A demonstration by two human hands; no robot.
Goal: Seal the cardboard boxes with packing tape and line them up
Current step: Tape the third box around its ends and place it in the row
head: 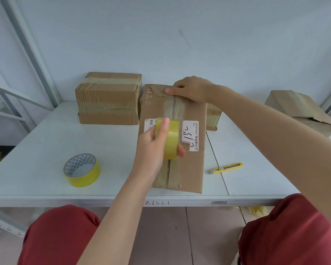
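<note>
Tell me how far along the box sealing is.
Done: the back-left box is wrapped in tape. In hand: the left hand holds the tape roll on the middle box seam while the right hand grips its far edge. Left: cutting that strip with the untouched cutter, sealing the right box, whose flap looks loose, and lining them up.

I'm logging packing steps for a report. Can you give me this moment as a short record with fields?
stage: sealing the top seam of the middle box
left hand: grip round the tape roll, held on the seam between the labels
right hand: thumb on top, fingers over the middle box's far edge
tape strip: along the seam, far edge to roll
spare roll: flat on the table, left
knife: yellow, right of the middle box
other boxes: taped box back left; small box behind; fourth box far right
</note>
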